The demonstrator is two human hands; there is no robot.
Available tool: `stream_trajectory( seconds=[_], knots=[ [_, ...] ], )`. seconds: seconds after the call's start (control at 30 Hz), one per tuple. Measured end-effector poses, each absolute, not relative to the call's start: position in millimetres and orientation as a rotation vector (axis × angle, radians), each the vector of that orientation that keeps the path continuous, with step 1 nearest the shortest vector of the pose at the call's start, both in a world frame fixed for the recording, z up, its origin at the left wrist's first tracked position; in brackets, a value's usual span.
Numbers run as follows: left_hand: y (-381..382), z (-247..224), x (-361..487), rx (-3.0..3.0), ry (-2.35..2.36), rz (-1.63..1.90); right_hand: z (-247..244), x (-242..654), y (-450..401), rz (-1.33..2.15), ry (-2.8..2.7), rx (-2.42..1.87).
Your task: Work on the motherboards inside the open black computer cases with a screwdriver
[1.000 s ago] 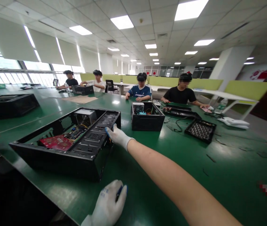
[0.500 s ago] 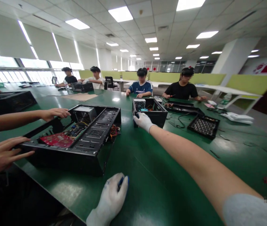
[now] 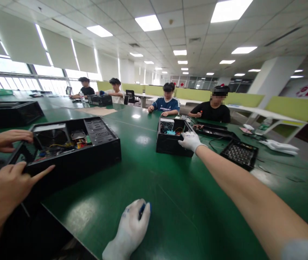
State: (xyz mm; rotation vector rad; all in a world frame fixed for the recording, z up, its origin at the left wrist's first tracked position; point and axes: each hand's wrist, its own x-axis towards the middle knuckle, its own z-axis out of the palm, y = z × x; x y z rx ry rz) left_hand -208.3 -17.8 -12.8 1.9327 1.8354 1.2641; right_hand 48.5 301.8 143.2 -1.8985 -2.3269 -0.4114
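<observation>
My right hand [image 3: 189, 141], in a white glove, reaches forward to a small open black computer case [image 3: 171, 143]. Its fingers are bent over the near right top edge of that case. Inside the case show a fan [image 3: 167, 126], a light-blue part [image 3: 171, 132] and coloured wires. My left hand [image 3: 132, 225], gloved in white with blue on the palm side, rests on the green table [image 3: 170, 202] near its front edge. Its fingers are curled and the thumb lies close to them; anything inside is hidden.
At left, another person's bare hands [image 3: 6, 187] are at a larger open computer case [image 3: 78, 159]. A black tray-like panel [image 3: 239, 153], cables and a white bag [image 3: 278, 146] lie at right. Several people sit across the table. A further black case [image 3: 10, 113] stands far left.
My right hand has shifted from the small case's left corner to its near right edge, and that case has turned. The larger case has moved left and turned. My left hand stays put.
</observation>
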Motion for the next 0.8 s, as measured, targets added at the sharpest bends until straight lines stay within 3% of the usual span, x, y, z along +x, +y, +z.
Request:
stream_trajectory(
  seconds=[0.43,0.8],
  knots=[
    [-17.2,-4.5,-211.2,1.91,1.783,1.133,146.0,90.1,118.3,-0.2,-2.478,-1.647],
    [-36.2,25.1,-206.4,1.614,1.74,1.288,142.1,131.9,-65.2,-0.128,-2.531,-1.337]
  ],
)
